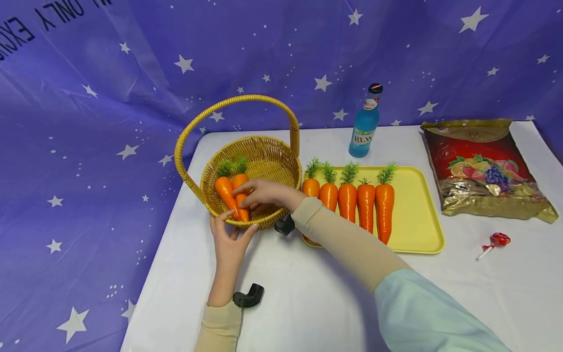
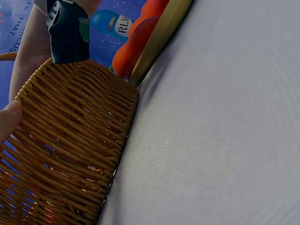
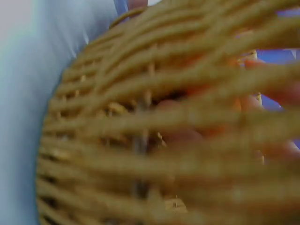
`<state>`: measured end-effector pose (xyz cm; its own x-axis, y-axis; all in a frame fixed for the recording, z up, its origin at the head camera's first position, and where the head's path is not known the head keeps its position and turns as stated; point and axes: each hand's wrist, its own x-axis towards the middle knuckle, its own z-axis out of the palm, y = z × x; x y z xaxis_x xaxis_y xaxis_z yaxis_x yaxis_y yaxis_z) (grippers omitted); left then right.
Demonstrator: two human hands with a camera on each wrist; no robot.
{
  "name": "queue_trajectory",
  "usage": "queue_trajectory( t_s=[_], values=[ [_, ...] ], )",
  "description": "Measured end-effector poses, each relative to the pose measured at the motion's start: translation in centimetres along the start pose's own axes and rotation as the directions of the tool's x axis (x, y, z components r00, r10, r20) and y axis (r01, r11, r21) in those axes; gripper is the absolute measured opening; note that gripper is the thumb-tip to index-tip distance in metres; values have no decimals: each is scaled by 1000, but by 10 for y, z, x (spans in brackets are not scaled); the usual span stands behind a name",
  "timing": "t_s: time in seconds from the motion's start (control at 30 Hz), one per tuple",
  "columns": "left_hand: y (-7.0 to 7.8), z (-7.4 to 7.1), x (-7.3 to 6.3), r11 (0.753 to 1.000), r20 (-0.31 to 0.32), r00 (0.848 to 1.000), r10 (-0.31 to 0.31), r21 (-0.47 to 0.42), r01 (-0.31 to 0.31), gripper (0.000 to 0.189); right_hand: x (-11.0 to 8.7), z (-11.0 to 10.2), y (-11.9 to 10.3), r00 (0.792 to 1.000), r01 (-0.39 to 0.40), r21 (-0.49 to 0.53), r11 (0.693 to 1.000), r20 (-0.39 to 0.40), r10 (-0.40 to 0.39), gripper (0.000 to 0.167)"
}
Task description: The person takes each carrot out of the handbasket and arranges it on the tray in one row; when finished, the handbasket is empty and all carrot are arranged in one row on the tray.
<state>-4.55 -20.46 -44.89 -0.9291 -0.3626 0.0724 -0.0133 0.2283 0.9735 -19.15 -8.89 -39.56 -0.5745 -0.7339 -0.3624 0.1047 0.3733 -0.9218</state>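
Observation:
A yellow wicker basket [image 1: 274,164] with a tall arched handle stands at the table's left. Two orange toy carrots with green tops lie side by side in it: a left carrot [image 1: 224,187] and a right carrot [image 1: 240,182]. My right hand [image 1: 273,192] reaches over the rim, its fingers bent around the right carrot. My left hand [image 1: 229,247] grips the near rim, fingertips over the edge. In the left wrist view, a fingertip [image 2: 11,115] presses the basket's woven side [image 2: 70,136]. Blurred wicker [image 3: 117,124] covers most of the right wrist view, partly hiding the right fingers.
Right beside the basket, a yellow tray [image 1: 415,210] bears several carrots [image 1: 347,198] in a row, partly under my right sleeve. A blue bottle [image 1: 364,129] stands behind it. Farther right lie a red and gold bag [image 1: 484,171] and a wrapped lollipop [image 1: 500,239].

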Motion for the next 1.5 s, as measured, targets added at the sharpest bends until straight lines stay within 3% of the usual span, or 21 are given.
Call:
queue_trajectory(
  t_s=[0.1, 0.27, 0.57, 0.73, 0.87, 1.0, 1.1, 1.2, 1.33, 1.5],
  values=[
    [0, 1, 0, 1000, 0, 1000, 7, -9, -7, 65, 2, 4, 0, 1000, 0, 12, 1000, -2, 0, 47],
    [0, 1, 0, 1000, 4, 1000, 9, -10, -9, 66, 4, 6, 0, 997, 15, -12, 1000, -72, -16, 41],
    [0, -1, 0, 1000, 10, 1000, 9, 2, -9, 66, -9, 4, -4, 977, 139, -13, 990, -160, -140, 39],
    [1, -1, 1, 999, 7, 999, 31, -16, -31, 66, -28, -4, -11, 954, 223, -80, 971, -186, -235, 40],
    [5, -2, 0, 1000, 20, 1000, 5, -18, -5, 66, -45, -12, -13, 923, 281, -155, 947, -226, -311, 38],
    [21, -2, -5, 1000, 37, 999, -13, -14, 14, 65, -65, -18, -14, 905, 313, -160, 936, -249, -345, 38],
    [30, -3, -8, 1000, 37, 999, -7, -16, 8, 64, -80, -21, -12, 904, 319, -134, 938, -255, -344, 39],
    [24, -3, -6, 1000, 31, 999, -8, -20, 8, 65, -95, -25, -6, 903, 325, -112, 939, -259, -344, 40],
    [6, -2, -2, 1000, 17, 1000, 8, -23, -7, 66, -117, -32, 4, 891, 335, -153, 930, -271, -365, 41],
    [-2, -1, 0, 999, 9, 1000, 28, -25, -28, 67, -151, -41, 22, 886, 272, -212, 939, -325, -330, 42]
  ],
)
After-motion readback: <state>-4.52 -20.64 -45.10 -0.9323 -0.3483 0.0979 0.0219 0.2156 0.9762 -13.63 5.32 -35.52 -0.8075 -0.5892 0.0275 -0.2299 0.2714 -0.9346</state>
